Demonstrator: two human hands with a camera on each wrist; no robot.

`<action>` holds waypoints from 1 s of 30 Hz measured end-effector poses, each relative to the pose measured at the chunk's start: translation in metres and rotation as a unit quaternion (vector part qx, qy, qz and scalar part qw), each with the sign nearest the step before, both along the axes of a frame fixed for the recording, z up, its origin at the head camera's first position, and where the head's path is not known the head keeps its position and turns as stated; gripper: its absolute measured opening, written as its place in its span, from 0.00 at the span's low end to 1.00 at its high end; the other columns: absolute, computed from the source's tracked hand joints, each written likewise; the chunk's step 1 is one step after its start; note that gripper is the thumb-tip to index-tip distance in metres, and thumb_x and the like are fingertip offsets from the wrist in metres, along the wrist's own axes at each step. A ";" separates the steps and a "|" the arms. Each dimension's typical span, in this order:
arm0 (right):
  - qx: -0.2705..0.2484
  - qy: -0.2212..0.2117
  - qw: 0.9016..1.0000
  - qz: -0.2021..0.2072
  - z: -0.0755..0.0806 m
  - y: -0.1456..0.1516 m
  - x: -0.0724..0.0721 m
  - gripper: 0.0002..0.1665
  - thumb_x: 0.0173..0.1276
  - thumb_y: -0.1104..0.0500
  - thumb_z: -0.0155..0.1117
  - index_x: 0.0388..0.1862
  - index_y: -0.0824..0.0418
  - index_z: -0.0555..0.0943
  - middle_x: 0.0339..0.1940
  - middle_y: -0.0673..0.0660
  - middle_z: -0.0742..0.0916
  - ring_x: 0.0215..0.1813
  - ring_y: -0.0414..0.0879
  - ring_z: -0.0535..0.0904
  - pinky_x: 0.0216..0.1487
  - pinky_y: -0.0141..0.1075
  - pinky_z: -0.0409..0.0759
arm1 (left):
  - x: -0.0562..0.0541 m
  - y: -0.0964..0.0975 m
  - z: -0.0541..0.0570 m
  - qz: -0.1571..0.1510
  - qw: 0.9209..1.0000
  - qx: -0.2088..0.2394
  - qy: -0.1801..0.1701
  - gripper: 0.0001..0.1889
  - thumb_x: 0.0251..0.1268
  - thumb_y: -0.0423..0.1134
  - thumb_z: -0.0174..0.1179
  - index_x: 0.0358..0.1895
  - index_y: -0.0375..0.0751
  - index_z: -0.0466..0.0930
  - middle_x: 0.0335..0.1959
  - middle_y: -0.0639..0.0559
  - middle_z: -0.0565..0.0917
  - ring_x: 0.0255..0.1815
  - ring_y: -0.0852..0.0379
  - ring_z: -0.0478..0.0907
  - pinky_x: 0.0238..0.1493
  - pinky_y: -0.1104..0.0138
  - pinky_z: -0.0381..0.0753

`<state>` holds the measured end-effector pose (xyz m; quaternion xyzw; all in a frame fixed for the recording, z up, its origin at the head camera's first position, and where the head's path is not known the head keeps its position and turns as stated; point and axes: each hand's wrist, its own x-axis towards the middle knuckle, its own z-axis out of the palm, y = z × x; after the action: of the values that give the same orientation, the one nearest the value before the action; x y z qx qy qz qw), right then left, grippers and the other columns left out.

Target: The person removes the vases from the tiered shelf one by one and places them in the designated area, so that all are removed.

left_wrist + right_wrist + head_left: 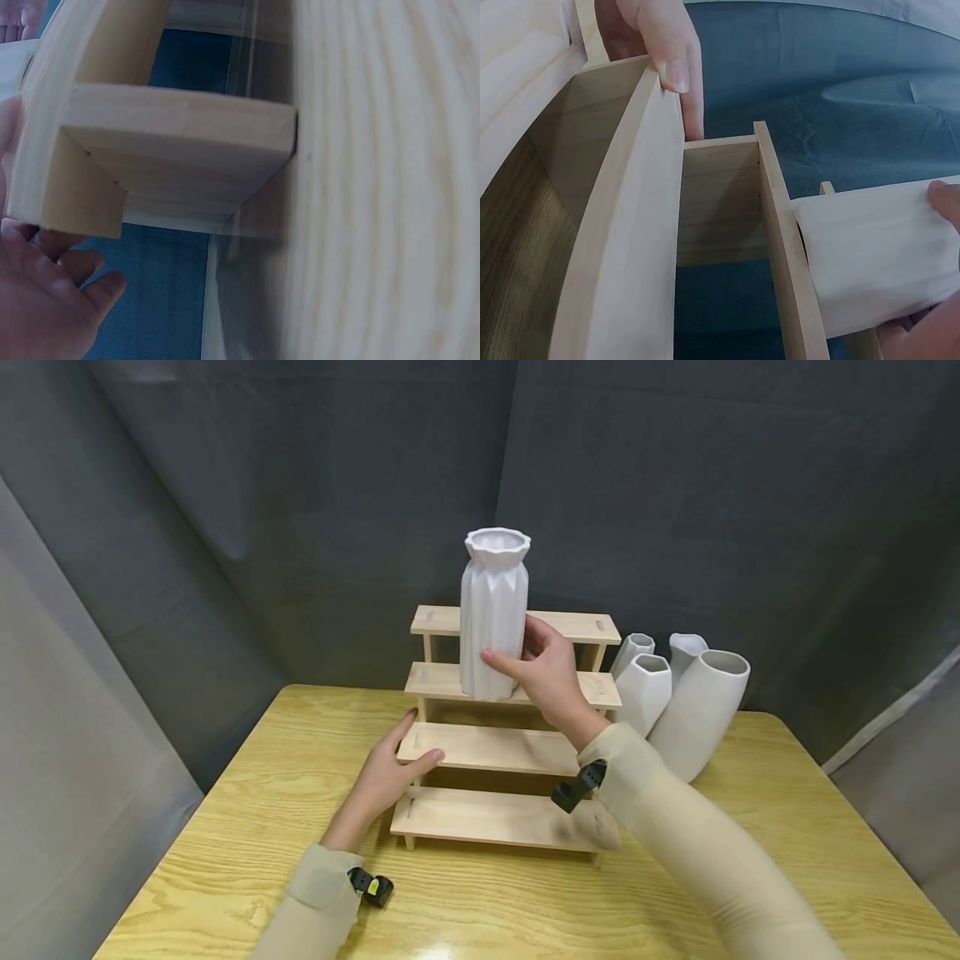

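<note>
A white pleated vase (pixel 492 602) with a flared rim stands upright at the second tier from the top of a wooden stepped stand (pixel 480 817). My right hand (pixel 553 681) grips its lower part from the right, thumb across the front. In the right wrist view the vase (pixel 874 259) has its base close to the board; whether it bears its full weight there I cannot tell. My left hand (pixel 384 778) holds the stand's left end, its thumb on the second board from the bottom. The left wrist view shows curled fingers (pixel 56 281) beside that end.
Several white vases (pixel 701 710) stand close together right of the stand, near my right forearm. The stand rests on a wood-grain table (pixel 285 793). Dark grey curtain (pixel 337 510) hangs behind it, with lighter cloth (pixel 67 735) at the left.
</note>
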<state>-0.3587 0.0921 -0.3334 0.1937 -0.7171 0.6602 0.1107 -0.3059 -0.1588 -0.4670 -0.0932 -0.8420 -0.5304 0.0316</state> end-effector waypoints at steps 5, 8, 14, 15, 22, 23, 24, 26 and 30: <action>-0.005 0.002 1.000 -0.010 0.001 0.002 0.002 0.42 0.51 0.54 0.83 0.66 0.57 0.76 0.58 0.54 0.82 0.59 0.49 0.78 0.60 0.41 0.78 | 0.000 0.001 0.000 -0.001 1.000 0.000 -0.002 0.52 0.56 0.68 0.64 0.80 0.56 0.49 0.79 0.57 0.51 0.78 0.51 0.48 0.73 0.50 0.54; -0.009 0.000 1.000 -0.012 0.001 0.004 0.004 0.42 0.51 0.54 0.83 0.65 0.57 0.76 0.58 0.54 0.83 0.59 0.48 0.79 0.59 0.41 0.78 | -0.001 0.002 0.001 0.000 1.000 0.001 -0.006 0.52 0.55 0.69 0.64 0.80 0.57 0.49 0.79 0.57 0.51 0.78 0.51 0.49 0.73 0.50 0.55; -0.017 -0.004 1.000 -0.015 0.002 0.007 0.007 0.41 0.50 0.57 0.83 0.64 0.59 0.77 0.57 0.55 0.83 0.59 0.49 0.79 0.60 0.41 0.77 | -0.002 0.002 0.003 0.000 1.000 0.001 -0.006 0.52 0.55 0.69 0.64 0.80 0.58 0.49 0.79 0.55 0.51 0.78 0.51 0.48 0.73 0.50 0.54; -0.017 -0.005 1.000 -0.017 0.002 0.008 0.008 0.41 0.50 0.58 0.83 0.64 0.59 0.77 0.58 0.56 0.83 0.59 0.50 0.79 0.60 0.41 0.77 | -0.002 0.002 0.003 0.000 1.000 0.000 -0.006 0.51 0.56 0.69 0.64 0.80 0.59 0.49 0.79 0.55 0.51 0.78 0.51 0.48 0.73 0.50 0.54; -0.016 -0.005 1.000 -0.019 0.003 0.011 0.012 0.41 0.49 0.59 0.84 0.64 0.60 0.77 0.57 0.57 0.83 0.58 0.50 0.79 0.59 0.40 0.78 | -0.002 0.001 0.002 -0.002 1.000 0.003 -0.012 0.51 0.56 0.69 0.63 0.80 0.60 0.49 0.79 0.56 0.50 0.78 0.51 0.46 0.72 0.48 0.56; -0.015 -0.005 1.000 -0.019 0.003 0.012 0.013 0.41 0.49 0.59 0.84 0.64 0.60 0.77 0.57 0.57 0.83 0.58 0.50 0.80 0.59 0.40 0.78 | -0.002 0.001 0.002 -0.002 1.000 0.003 -0.012 0.51 0.56 0.69 0.63 0.80 0.60 0.49 0.79 0.56 0.50 0.78 0.50 0.46 0.72 0.48 0.56; -0.014 -0.004 1.000 -0.019 0.003 0.013 0.014 0.41 0.49 0.58 0.84 0.64 0.60 0.77 0.56 0.56 0.83 0.58 0.50 0.80 0.59 0.40 0.78 | -0.003 0.001 0.002 -0.002 1.000 0.002 -0.013 0.51 0.56 0.69 0.63 0.80 0.60 0.49 0.79 0.57 0.50 0.78 0.51 0.47 0.72 0.48 0.56; -0.013 -0.004 1.000 -0.017 0.003 0.015 0.016 0.41 0.49 0.57 0.84 0.64 0.59 0.77 0.56 0.56 0.83 0.58 0.49 0.80 0.59 0.39 0.78 | -0.003 0.001 0.001 -0.001 1.000 0.000 -0.012 0.51 0.56 0.69 0.63 0.80 0.60 0.49 0.79 0.56 0.50 0.78 0.51 0.47 0.72 0.48 0.56; -0.009 -0.004 1.000 -0.017 0.003 0.020 0.018 0.43 0.49 0.55 0.84 0.64 0.58 0.77 0.57 0.55 0.83 0.58 0.48 0.80 0.59 0.39 0.78 | -0.004 0.001 0.002 -0.001 1.000 -0.002 -0.009 0.51 0.56 0.69 0.63 0.80 0.60 0.49 0.79 0.56 0.50 0.78 0.51 0.47 0.73 0.48 0.56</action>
<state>-0.3403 0.1124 -0.3307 0.1778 -0.7145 0.6657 0.1208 -0.3097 -0.1579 -0.4655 -0.0892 -0.8434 -0.5293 0.0236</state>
